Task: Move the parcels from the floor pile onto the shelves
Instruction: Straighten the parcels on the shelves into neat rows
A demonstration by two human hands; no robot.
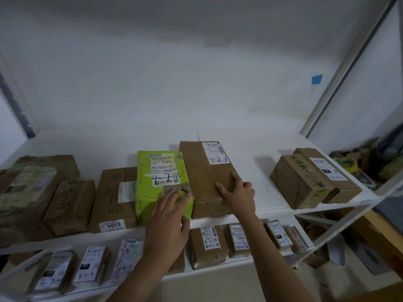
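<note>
A tall brown cardboard parcel (205,171) marked 4-2-7 lies on the white upper shelf (261,182). My right hand (236,192) rests on its near right corner, with fingers spread over the top and thumb down the right side. A lime-green parcel (157,177) marked 4-2-2 sits touching its left side. My left hand (170,219) lies flat against the green parcel's front corner with straight fingers.
More brown parcels line the upper shelf at the left (113,197) and two stand at the right (305,182). The lower shelf (218,267) holds several small labelled parcels. A metal upright (340,79) rises at the right, with clutter beyond it.
</note>
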